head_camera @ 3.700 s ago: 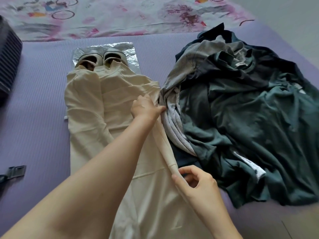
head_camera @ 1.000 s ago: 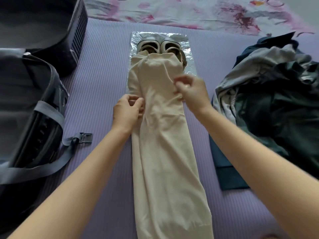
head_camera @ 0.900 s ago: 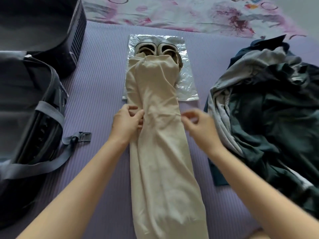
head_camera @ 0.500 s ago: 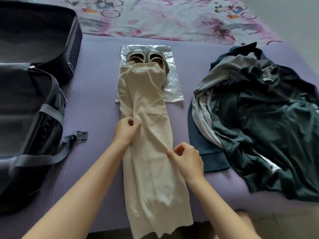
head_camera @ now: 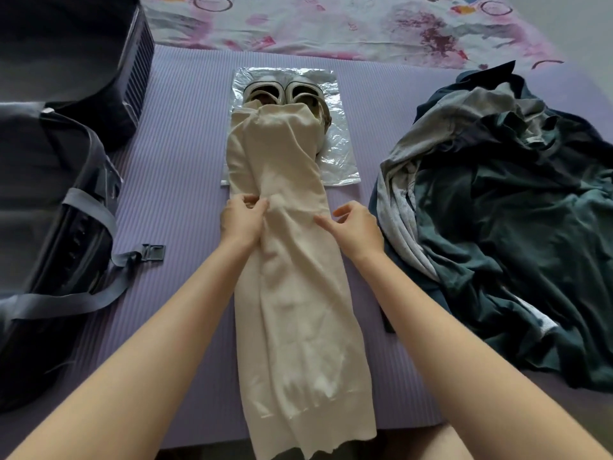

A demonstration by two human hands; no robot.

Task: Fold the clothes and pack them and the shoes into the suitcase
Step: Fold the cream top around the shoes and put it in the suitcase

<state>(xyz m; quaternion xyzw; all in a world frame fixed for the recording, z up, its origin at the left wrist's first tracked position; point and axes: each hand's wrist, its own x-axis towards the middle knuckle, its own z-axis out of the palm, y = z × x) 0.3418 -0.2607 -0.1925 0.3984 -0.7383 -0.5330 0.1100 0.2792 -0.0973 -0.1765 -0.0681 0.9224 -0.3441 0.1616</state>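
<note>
A cream garment point(head_camera: 292, 280) lies folded into a long narrow strip down the middle of the purple mat, its far end draped over a pair of pale shoes point(head_camera: 285, 92) on a clear plastic bag point(head_camera: 335, 161). My left hand point(head_camera: 242, 220) grips the strip's left edge about a third of the way down. My right hand point(head_camera: 356, 227) rests on the right edge at the same height, fingers touching the cloth. The open dark suitcase point(head_camera: 49, 207) sits at the left. A heap of dark green, grey and navy clothes point(head_camera: 504, 220) lies at the right.
The purple mat point(head_camera: 179, 167) covers a bed with a pink patterned sheet point(head_camera: 331, 24) at the far side. A grey suitcase strap with a buckle point(head_camera: 152, 252) trails onto the mat left of the garment. The mat's near edge is just below the garment's hem.
The garment's sides have been folded in, making a narrow strip. My right hand moved up along the right edge to sit level with my left hand, which stayed on the left edge.
</note>
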